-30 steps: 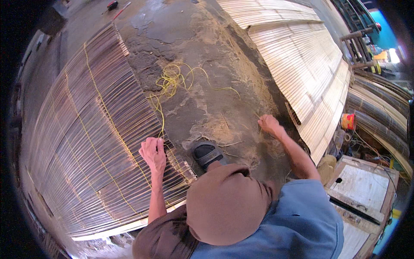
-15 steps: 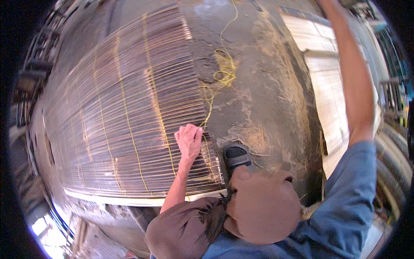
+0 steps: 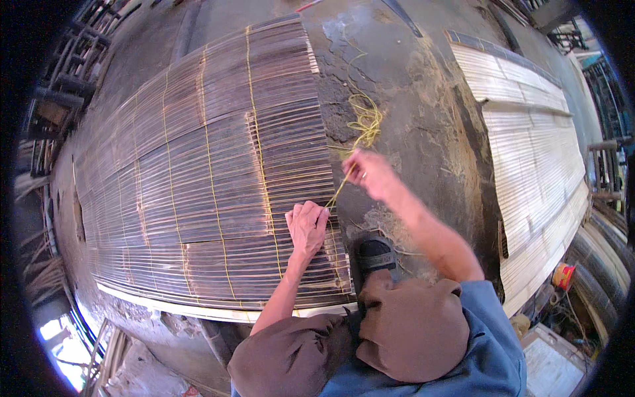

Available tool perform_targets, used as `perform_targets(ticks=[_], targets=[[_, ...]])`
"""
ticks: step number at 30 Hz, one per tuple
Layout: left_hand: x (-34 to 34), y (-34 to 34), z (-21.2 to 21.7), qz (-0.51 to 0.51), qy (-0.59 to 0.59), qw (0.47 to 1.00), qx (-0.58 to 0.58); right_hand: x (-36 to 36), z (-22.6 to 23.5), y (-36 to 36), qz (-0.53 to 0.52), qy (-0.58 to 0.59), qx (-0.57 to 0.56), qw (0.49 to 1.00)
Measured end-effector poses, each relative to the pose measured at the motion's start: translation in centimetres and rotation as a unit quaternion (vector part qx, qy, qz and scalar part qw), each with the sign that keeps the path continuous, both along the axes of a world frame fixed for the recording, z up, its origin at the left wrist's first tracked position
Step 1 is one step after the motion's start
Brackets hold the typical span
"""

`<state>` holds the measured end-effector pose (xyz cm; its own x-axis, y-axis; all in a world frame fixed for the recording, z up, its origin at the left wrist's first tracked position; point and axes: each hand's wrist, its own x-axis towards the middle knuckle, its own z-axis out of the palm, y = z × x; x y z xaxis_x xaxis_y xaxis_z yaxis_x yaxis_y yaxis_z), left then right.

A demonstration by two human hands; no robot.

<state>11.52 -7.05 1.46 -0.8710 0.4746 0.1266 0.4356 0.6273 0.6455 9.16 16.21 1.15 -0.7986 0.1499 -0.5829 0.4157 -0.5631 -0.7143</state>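
"Looking down from the head view, what could go wrong?"

"The yellow string [image 3: 367,122] could get knotted, because its loops lie in a messy heap just past the right edge of the dark slat mat [image 3: 231,142]. A hard tug might bend the mat."

"Where is the string by the hands?"

"The left hand [image 3: 307,228], on the mat's right edge, pinches it. It runs off the mat to the fingers of the right hand [image 3: 372,175]. That hand is blurry, so nobody can tell if it grips."

A single head-worn fisheye camera faces steeply down over the wearer's knees [image 3: 413,324], hands [image 3: 307,228] and floor [image 3: 423,112].
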Motion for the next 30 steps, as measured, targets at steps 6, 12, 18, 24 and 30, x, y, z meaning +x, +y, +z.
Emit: perform_targets(ticks=[6, 12, 18, 24, 30], targets=[[0.0, 0.7, -0.3, -0.008, -0.018, 1.000, -0.008, -17.5, 16.0, 25.2, -0.089, 0.135, 0.182, 0.970], [0.1, 1.0, -0.4, 0.000, -0.014, 1.000, 0.007, -23.3, 34.3, 32.5, -0.043, 0.266, 0.548, 0.792], [0.1, 1.1, -0.3, -0.004, -0.005, 1.000, 0.014, -17.2, 20.9, 30.8, 0.201, -0.092, 0.884, 0.412], [-0.4, 1.7, 0.0, -0.012, 0.007, 1.000, 0.014, 4.8, -1.2, 7.7, 0.252, -0.002, 0.380, 0.890], [0.0, 0.6, 0.4, 0.006, 0.016, 1.000, 0.008, 7.4, 1.3, -6.2, 0.185, 0.018, 0.398, 0.898]])
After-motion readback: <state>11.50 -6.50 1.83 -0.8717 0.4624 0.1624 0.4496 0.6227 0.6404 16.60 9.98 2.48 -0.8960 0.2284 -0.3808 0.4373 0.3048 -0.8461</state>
